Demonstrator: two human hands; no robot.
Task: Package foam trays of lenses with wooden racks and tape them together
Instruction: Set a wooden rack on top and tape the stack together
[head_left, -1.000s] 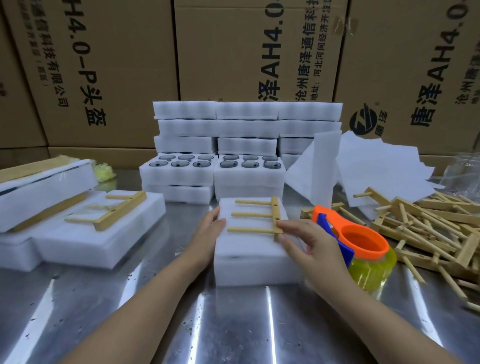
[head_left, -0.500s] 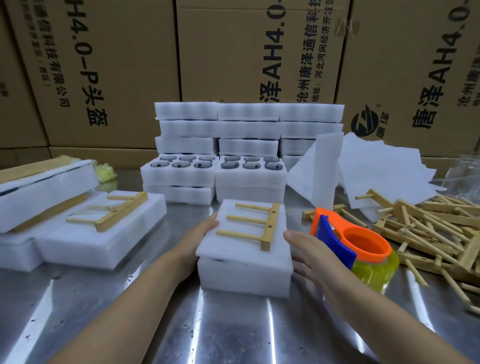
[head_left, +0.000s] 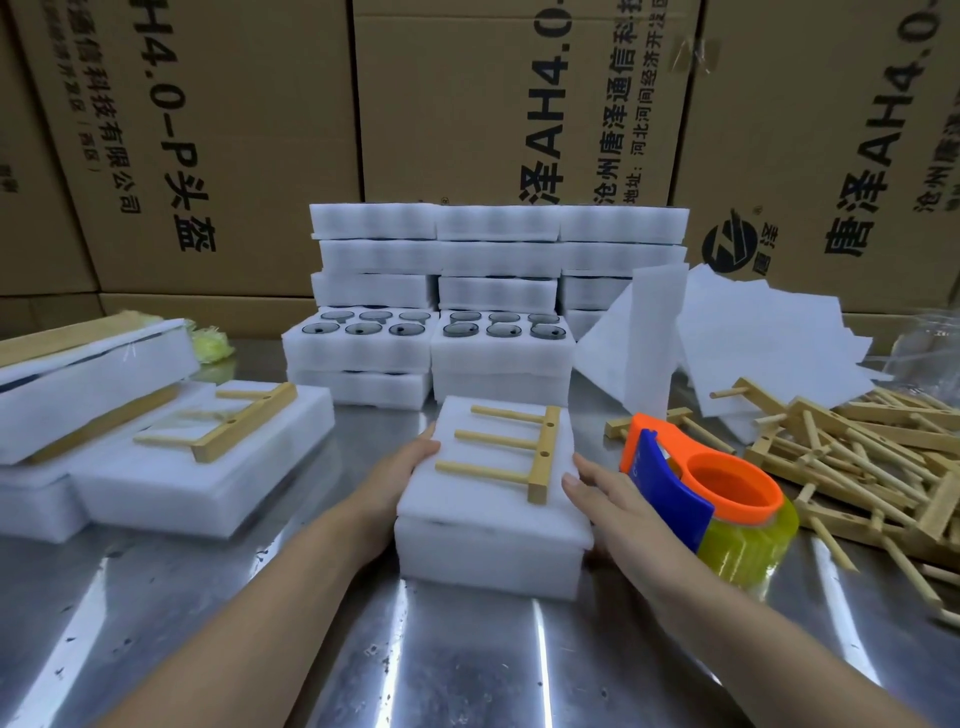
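Note:
A white foam tray stack (head_left: 493, 540) lies in front of me on the steel table, covered by a foam sheet. On top rests a wooden rack (head_left: 524, 449) with three pegs pointing left. My left hand (head_left: 400, 467) lies against the stack's left side, fingers straight. My right hand (head_left: 608, 499) lies flat against the right side, fingertips at the top edge. An orange and blue tape dispenser (head_left: 706, 499) with yellow tape stands just right of my right hand.
Foam trays holding dark lenses (head_left: 436, 332) sit behind, backed by a foam tray pile (head_left: 498, 249) and cardboard boxes. Finished packages with racks (head_left: 197, 457) lie left. Loose wooden racks (head_left: 857, 457) and white foam sheets (head_left: 748, 338) lie right.
The stack has slid toward me and turned slightly. My right hand left the rack and came to the stack's right side; my left hand stays on the left side.

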